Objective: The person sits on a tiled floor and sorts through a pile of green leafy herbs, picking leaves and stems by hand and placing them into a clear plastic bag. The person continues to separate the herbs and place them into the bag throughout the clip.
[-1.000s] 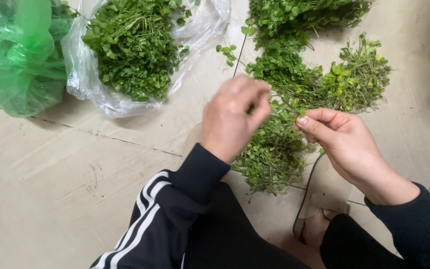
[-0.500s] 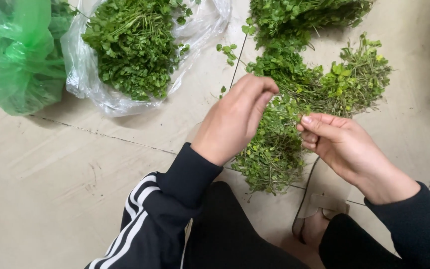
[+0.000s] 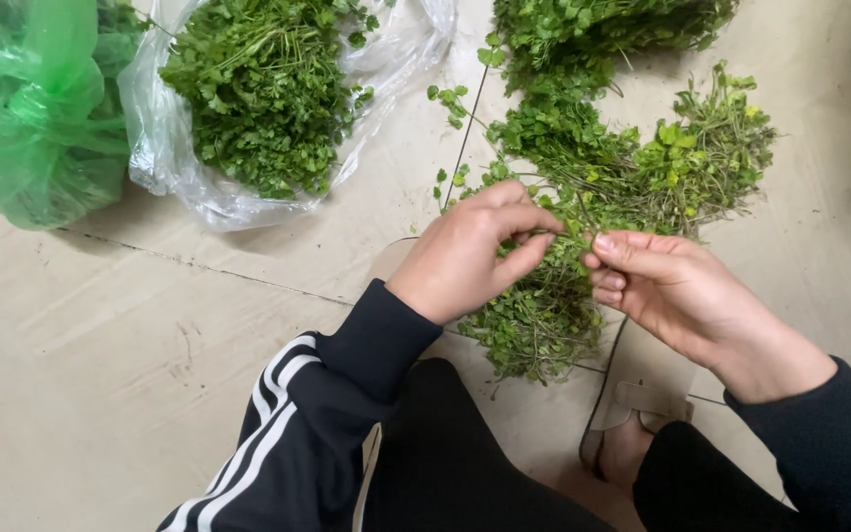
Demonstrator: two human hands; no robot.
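Green sprig (image 3: 571,229) between both hands' fingertips (image 3: 542,219)

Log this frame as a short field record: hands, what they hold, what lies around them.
left hand: left hand pinches a thin green sprig with its fingers
right hand: right hand pinches the same sprig from the other side
below hands: loose heap of small-leaved green herbs on the beige tiled floor
upper left: clear plastic bag of greens; green plastic bag beside it
footwear: beige sandal
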